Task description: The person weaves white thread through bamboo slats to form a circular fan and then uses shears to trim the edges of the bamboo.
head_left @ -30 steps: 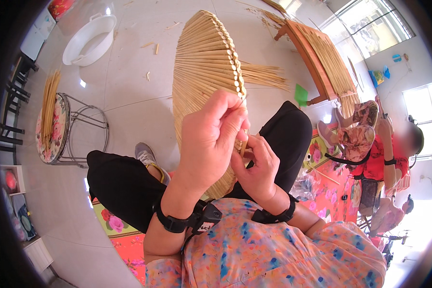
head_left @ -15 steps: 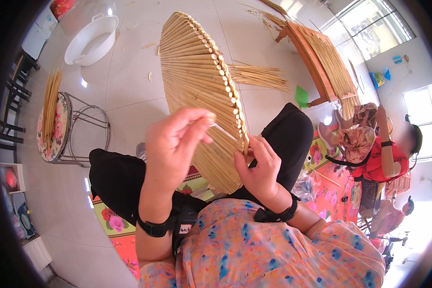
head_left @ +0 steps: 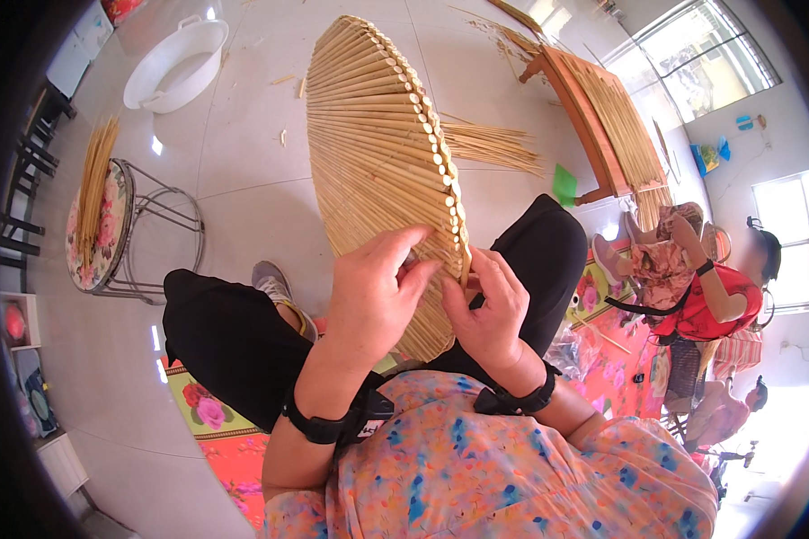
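Note:
A large round panel of straw-coloured stalks [head_left: 368,153] stands tilted on edge between my knees, its cut stalk ends forming a pale rim on the right. My right hand [head_left: 493,301] is closed on the lower part of that rim, with the thumb on the near side. Close beside it, my left hand [head_left: 382,283] has thumb and fingers bent together against the stalks. Whatever the left fingertips pinch is too small or hidden to make out.
Loose stalks [head_left: 490,144] lie on the floor beyond the panel. More cover an orange bench [head_left: 575,117], and a bundle [head_left: 96,180] rests on a flowered stool [head_left: 112,251]. A white tub [head_left: 180,76] stands far left. Another person [head_left: 719,287] sits at right.
My left hand has come right and down to the rim, beside my right hand. The thin white strand stretched between it and the rim no longer shows. The right hand stays at the rim.

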The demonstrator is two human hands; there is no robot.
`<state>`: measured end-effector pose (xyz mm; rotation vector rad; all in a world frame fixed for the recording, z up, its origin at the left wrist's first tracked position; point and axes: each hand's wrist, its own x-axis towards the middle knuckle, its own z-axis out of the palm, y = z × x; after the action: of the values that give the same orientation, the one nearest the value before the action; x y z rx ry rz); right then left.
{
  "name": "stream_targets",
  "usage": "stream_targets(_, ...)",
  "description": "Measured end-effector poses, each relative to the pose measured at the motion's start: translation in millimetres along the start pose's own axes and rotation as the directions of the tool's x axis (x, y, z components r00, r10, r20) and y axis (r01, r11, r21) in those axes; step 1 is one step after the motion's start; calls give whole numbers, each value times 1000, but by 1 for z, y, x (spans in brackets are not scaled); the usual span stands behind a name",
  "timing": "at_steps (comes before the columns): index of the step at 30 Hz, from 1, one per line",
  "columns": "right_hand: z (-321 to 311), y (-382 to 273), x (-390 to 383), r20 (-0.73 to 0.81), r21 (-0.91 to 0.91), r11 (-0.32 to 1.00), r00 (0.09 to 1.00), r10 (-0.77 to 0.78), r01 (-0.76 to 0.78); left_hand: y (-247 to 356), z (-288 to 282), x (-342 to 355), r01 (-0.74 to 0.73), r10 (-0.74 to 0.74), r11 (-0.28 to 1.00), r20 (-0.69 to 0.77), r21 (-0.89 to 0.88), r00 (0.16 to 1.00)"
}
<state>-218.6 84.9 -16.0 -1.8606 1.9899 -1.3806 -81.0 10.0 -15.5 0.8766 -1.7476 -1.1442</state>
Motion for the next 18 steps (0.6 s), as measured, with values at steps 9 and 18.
stream_targets(9, 3, 3, -1, -43, -16, 1000, 999, 19, -19, -3, 9, 5, -66, 66, 998, -3, 10, 998)
stream_targets(18, 3, 7, -5, -40, 44, 996, 996, 83, -82, 7, 0, 2, 80, -74, 996, 127, -48, 989)
